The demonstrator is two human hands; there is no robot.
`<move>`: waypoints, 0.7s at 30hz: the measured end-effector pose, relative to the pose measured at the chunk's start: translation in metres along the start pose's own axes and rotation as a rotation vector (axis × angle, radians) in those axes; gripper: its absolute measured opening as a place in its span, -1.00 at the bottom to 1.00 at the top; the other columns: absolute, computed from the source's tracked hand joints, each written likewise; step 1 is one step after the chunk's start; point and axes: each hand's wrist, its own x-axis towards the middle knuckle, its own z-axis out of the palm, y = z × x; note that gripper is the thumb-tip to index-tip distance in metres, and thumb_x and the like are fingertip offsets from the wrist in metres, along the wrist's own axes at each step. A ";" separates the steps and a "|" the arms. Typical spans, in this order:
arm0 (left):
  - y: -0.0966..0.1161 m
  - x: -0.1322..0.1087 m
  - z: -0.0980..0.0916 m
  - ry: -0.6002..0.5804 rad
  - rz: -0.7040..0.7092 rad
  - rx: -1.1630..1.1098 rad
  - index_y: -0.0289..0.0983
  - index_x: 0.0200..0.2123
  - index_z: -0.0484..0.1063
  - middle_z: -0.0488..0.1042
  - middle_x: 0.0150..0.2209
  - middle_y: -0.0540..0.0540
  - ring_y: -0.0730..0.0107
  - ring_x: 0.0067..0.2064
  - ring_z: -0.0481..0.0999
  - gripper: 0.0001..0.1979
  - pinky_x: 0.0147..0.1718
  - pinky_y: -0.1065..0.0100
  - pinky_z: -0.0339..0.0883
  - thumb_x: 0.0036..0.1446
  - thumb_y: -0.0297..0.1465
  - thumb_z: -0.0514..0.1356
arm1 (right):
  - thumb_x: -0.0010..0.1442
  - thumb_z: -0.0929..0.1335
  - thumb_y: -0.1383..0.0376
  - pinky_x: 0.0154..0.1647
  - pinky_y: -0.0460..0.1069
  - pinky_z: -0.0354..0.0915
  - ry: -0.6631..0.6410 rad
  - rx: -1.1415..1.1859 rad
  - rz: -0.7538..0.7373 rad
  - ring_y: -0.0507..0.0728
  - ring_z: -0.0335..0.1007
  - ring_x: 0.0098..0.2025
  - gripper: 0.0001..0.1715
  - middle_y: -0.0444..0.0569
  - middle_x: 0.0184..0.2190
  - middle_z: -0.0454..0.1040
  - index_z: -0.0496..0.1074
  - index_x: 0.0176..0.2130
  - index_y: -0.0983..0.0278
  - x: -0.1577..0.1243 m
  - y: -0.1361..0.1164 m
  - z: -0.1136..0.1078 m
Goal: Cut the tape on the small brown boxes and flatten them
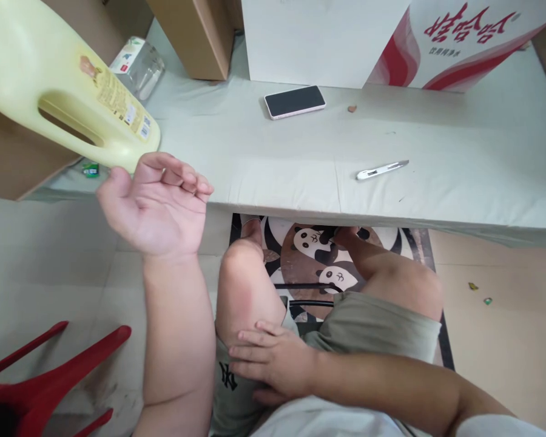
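As right hand [273,364] rests on thigh [250,291], left hand [157,203] by jug [36,67]

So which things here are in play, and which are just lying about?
In play: left hand, open, right under the tilted yellow jug; contact unclear.
Lying about: phone, cutter, jar and printed box on the table; red stool; right hand flat on the thigh.

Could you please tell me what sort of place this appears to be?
Probably a home room used as a makeshift work spot: cardboard boxes stand on a covered table with a utility knife, and a panda mat lies on the floor beneath.
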 end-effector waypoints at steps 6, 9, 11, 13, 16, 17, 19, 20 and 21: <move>0.002 0.004 0.025 0.044 -0.073 -0.108 -0.19 -0.49 0.46 0.35 -0.55 -0.05 0.40 -0.49 0.40 -0.36 -0.41 0.29 0.36 0.44 0.04 -0.12 | 0.46 0.22 0.22 0.38 0.09 0.34 0.491 0.197 0.122 0.18 0.36 0.38 -0.56 0.10 0.25 0.51 0.48 0.20 0.24 -0.024 0.007 -0.051; -0.005 0.014 0.054 0.020 -0.101 -0.192 -0.22 -0.49 0.45 0.34 -0.54 -0.07 0.41 -0.50 0.36 -0.23 -0.43 0.31 0.35 0.47 -0.01 -0.35 | 0.49 0.18 0.18 -0.32 -0.03 0.56 0.773 0.378 0.544 0.04 0.61 -0.37 -0.60 0.10 -0.03 0.64 0.49 0.09 0.21 -0.037 0.022 -0.100; -0.019 0.025 0.074 -0.035 -0.152 -0.211 -0.22 -0.47 0.47 0.38 -0.50 -0.07 0.42 -0.49 0.39 -0.30 -0.43 0.32 0.35 0.46 0.03 -0.24 | 0.48 0.17 0.02 -0.65 -0.10 0.32 0.795 0.525 0.702 -0.04 0.31 -0.69 -0.52 -0.07 -0.40 0.60 0.49 0.00 0.24 -0.046 0.027 -0.124; -0.040 0.036 0.088 -0.102 -0.236 -0.190 -0.21 -0.43 0.48 0.41 -0.46 -0.07 0.41 -0.46 0.44 -0.43 -0.39 0.33 0.38 0.38 0.07 -0.02 | 0.44 0.16 -0.14 -0.70 -0.12 0.20 0.779 0.591 0.766 -0.03 0.20 -0.75 -0.39 -0.22 -0.68 0.38 0.48 -0.10 0.26 -0.052 0.028 -0.140; -0.076 0.048 0.092 -0.194 -0.336 -0.159 -0.23 -0.42 0.49 0.44 -0.43 -0.05 0.44 -0.44 0.45 -0.55 -0.38 0.37 0.38 0.33 -0.03 0.09 | 0.37 0.16 -0.28 -0.70 -0.13 0.12 0.772 0.580 0.810 -0.02 0.15 -0.77 -0.28 -0.25 -0.80 0.24 0.44 -0.30 0.24 -0.055 0.028 -0.153; -0.087 0.050 0.090 -0.218 -0.349 -0.164 -0.23 -0.41 0.50 0.45 -0.43 -0.05 0.46 -0.43 0.45 -0.60 -0.38 0.39 0.37 0.31 -0.09 0.10 | 0.35 0.16 -0.29 -0.71 -0.13 0.08 0.769 0.564 0.806 -0.02 0.13 -0.77 -0.26 -0.22 -0.81 0.24 0.41 -0.38 0.24 -0.054 0.029 -0.158; -0.105 0.053 0.082 -0.234 -0.361 -0.192 -0.24 -0.39 0.52 0.46 -0.43 -0.04 0.47 -0.42 0.45 -0.68 -0.38 0.41 0.36 0.24 -0.16 0.13 | 0.36 0.16 -0.29 -0.71 -0.12 -0.01 0.783 0.524 0.746 -0.04 0.07 -0.76 -0.21 -0.17 -0.83 0.20 0.30 -0.57 0.22 -0.050 0.034 -0.168; -0.110 0.054 0.077 -0.215 -0.377 -0.196 -0.25 -0.40 0.52 0.46 -0.44 -0.04 0.47 -0.43 0.44 -0.68 -0.38 0.42 0.35 0.22 -0.16 0.13 | 0.37 0.15 -0.28 -0.71 -0.10 -0.05 0.799 0.507 0.691 -0.05 0.03 -0.76 -0.17 -0.16 -0.84 0.16 0.23 -0.65 0.21 -0.047 0.037 -0.175; -0.113 0.055 0.072 -0.200 -0.385 -0.192 -0.25 -0.41 0.52 0.46 -0.45 -0.04 0.48 -0.44 0.44 -0.69 -0.39 0.42 0.34 0.20 -0.17 0.14 | 0.37 0.14 -0.28 -0.70 -0.09 -0.09 0.822 0.490 0.631 -0.05 -0.02 -0.75 -0.13 -0.15 -0.84 0.11 0.15 -0.71 0.20 -0.043 0.041 -0.184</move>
